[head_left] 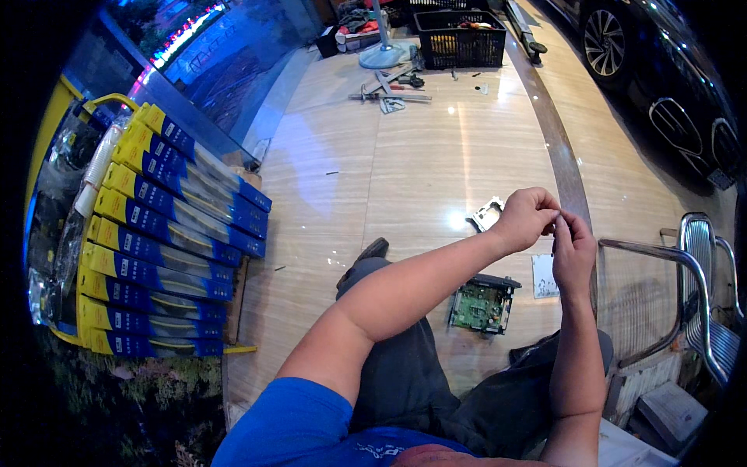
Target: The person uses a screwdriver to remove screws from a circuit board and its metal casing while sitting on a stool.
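Note:
My left hand (523, 218) and my right hand (574, 247) meet above the floor at right of centre, fingertips pinched together on something too small to make out. Beyond my left hand a silver metal frame (484, 212) lies on the floor, partly hidden by it. Below my hands an opened electronic unit with a green circuit board (475, 307) rests on the tiles, and a flat pale plate (545, 280) lies to its right, partly behind my right hand.
A rack of blue-and-yellow boxes (156, 257) stands left. Tools (389, 95) and a black crate (459, 43) sit at the back. A dark car (657, 93) is right, a chrome bench (704, 311) at lower right. My legs (405, 366) fill the lower middle.

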`<action>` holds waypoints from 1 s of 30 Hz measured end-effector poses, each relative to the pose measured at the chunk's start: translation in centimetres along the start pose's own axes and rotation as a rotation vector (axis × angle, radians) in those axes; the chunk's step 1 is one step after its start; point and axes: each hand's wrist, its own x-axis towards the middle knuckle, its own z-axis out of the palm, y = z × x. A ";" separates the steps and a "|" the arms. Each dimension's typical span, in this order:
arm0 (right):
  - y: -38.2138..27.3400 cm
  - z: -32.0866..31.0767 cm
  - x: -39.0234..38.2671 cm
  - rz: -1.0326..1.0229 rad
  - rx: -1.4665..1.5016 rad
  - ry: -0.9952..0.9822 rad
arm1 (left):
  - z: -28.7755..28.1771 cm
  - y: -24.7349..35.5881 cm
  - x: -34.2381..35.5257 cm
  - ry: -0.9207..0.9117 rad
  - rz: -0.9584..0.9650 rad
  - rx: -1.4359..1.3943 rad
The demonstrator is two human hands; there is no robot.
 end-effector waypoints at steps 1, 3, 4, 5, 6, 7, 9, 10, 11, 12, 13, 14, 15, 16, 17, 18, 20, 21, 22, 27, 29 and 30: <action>0.3 -0.1 -0.1 0.002 -0.001 0.001 | 0.1 -0.1 0.0 0.003 -0.006 -0.022; 1.2 -0.4 -0.1 -0.144 -0.059 -0.014 | 0.3 -0.3 0.1 0.005 -0.013 -0.043; 1.6 -0.4 -0.1 -0.142 -0.059 -0.012 | 0.3 -0.5 0.2 -0.007 -0.010 -0.014; 2.0 -0.5 -0.1 -0.176 -0.105 -0.004 | 0.3 -0.7 0.2 -0.020 -0.006 0.015; 2.0 -0.6 0.0 -0.209 -0.153 0.005 | 0.3 -0.8 0.3 -0.024 -0.008 0.012; 1.9 -0.7 0.0 -0.206 -0.157 0.007 | 0.4 -1.0 0.3 -0.010 -0.002 0.035; 1.5 -0.6 -0.1 -0.187 -0.240 -0.003 | 0.6 -1.3 0.2 -0.002 0.000 0.056; 1.6 -0.6 -0.1 -0.189 -0.226 -0.004 | 0.6 -1.4 0.2 0.010 0.002 0.079; 1.6 -0.7 -0.2 -0.183 -0.231 -0.001 | 0.8 -1.6 0.1 0.021 0.004 0.101; 1.3 -0.8 -0.3 -0.185 -0.258 -0.009 | 0.9 -1.8 0.2 0.026 0.007 0.083; 1.0 -0.8 -0.4 -0.185 -0.288 -0.017 | 0.8 -2.2 0.3 0.019 0.004 0.077; 0.6 -0.7 -0.5 -0.196 -0.310 -0.011 | 0.7 -2.5 0.3 0.028 0.032 0.099; 0.6 -1.0 -0.6 -0.176 -0.337 0.003 | 1.1 -3.0 0.5 0.020 0.053 0.107; 0.7 -1.2 -0.6 -0.215 -0.355 -0.013 | 1.2 -2.6 0.5 0.032 0.068 0.164; 0.8 -1.3 -0.5 -0.251 -0.377 -0.030 | 1.0 -2.4 0.3 0.045 0.058 0.198; 0.5 -0.9 -0.4 -0.246 -0.395 -0.037 | 0.4 -2.7 0.5 0.045 0.070 0.227; -0.1 -0.3 -0.4 -0.230 -0.429 -0.058 | -0.6 -3.3 1.0 0.035 0.051 0.227; 0.2 -0.4 -0.3 -0.216 -0.449 -0.059 | -0.5 -2.8 0.8 0.007 0.055 0.297; 0.5 -0.1 -0.1 -0.227 -0.447 -0.060 | -0.9 -2.9 0.8 0.009 0.035 0.317; 1.6 -0.4 -0.1 -0.211 -0.531 -0.043 | -1.6 -1.8 -0.1 -0.080 0.074 0.701; 1.9 -0.7 -0.2 -0.165 -0.529 -0.062 | -2.0 -1.6 -0.8 -0.105 0.069 0.733; 2.4 -0.9 -0.3 -0.161 -0.525 -0.058 | -2.2 -1.7 -1.1 -0.169 0.082 0.810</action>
